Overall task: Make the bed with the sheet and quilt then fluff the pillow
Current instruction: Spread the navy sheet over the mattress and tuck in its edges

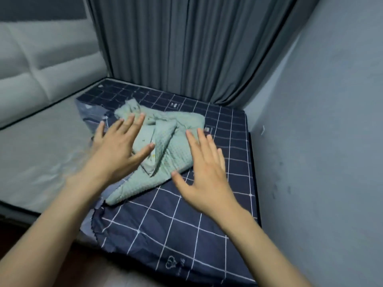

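Both bare hands reach forward over the bed, palms down, fingers spread, gripping nothing. The left hand (118,150) hovers over the left edge of a crumpled pale green waffle-textured quilt (165,146), its fingertips overlapping the quilt's upper left folds; whether it touches the cloth is unclear, and motion blur smears the wrist. The right hand (204,172) is likewise splayed and empty, just over the quilt's right lower edge, thumb pointing toward the quilt's near corner. The quilt lies bunched in a loose heap, partly folded over itself, in the middle of a navy blue sheet with a thin white grid pattern (176,230). The sheet covers only the right part of the bed, reaching the far right corner; its left edge is rumpled and turned back, and its ragged near-left edge hangs over the bed's front. To the left the bare pale grey mattress (41,154) shows, uncovered. Behind it stands a padded light grey headboard with stitched panels (41,65). Dark grey pleated curtains (196,48) hang along the far side, their hem meeting the sheet's far edge. A plain blue-grey wall (321,121) runs close along the bed's right side, hemming in the sheet there. A strip of dark reddish floor (87,266) shows at bottom left, below the forearms.
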